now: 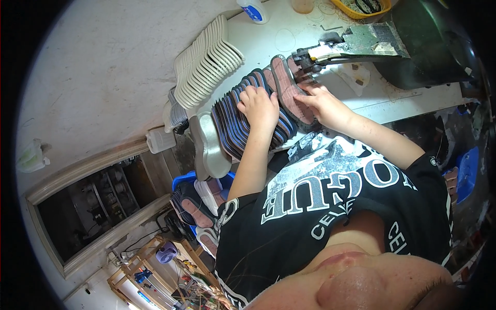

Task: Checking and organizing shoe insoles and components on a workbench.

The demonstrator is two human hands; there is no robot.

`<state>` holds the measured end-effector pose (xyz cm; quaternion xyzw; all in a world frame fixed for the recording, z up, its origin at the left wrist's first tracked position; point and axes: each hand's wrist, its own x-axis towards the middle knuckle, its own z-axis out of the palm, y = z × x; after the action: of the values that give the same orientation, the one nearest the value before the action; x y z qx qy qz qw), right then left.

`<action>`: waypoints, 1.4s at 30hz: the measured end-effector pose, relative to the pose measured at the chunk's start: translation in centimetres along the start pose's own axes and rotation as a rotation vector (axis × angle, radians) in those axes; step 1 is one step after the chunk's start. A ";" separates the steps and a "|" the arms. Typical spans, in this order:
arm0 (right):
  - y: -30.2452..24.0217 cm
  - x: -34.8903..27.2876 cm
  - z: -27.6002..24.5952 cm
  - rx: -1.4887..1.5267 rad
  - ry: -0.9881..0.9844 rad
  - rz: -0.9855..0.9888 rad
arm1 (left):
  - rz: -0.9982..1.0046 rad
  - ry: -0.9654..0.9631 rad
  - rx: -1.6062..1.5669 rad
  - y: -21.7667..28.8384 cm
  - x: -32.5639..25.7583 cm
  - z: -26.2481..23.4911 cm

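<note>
My right hand (321, 105) is closed on a pinkish shoe sole with a dark grey rim (291, 89), its thumb across the face near one edge. The sole stands tilted beside the dark metal head of a sewing machine (312, 58). Another pinkish sole is partly hidden behind it. On my left side, my left hand (259, 107) lies over a tightly packed row of black and blue shoe soles (231, 124). Its fingers are bent loosely across their top edges and grip no single sole that I can make out.
A long row of cream soles (206, 64) stands by the wall. Grey soles (209, 147) lean at the table's left end, above a blue crate (188, 178) of soles. Farther back are a white bottle (254, 11) and a yellow basket (356, 11).
</note>
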<state>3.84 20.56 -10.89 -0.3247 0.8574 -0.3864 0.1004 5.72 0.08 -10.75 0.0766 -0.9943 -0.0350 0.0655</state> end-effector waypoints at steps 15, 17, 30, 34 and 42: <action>-4.7 0.5 -3.3 0.610 -0.184 -0.127 | 0.191 0.346 -0.538 2.1 -1.4 -9.7; -5.0 0.9 -3.3 0.612 -0.119 -0.324 | 0.062 0.191 -0.939 4.1 -2.4 -10.8; -2.2 -1.1 -10.2 1.166 -0.509 -0.017 | -0.044 -0.238 -2.085 4.0 1.6 -10.1; 0.5 -1.5 -9.1 1.707 -0.452 -0.101 | -0.080 -0.347 -2.184 6.3 1.4 -10.0; -1.1 0.6 -9.0 1.269 -0.362 0.042 | 0.124 -0.374 -2.014 8.0 0.5 -9.9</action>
<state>0.03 25.03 -3.91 -0.2456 0.4389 -0.7540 0.4224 5.37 7.29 -0.30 -0.0720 -0.4999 -0.8613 -0.0551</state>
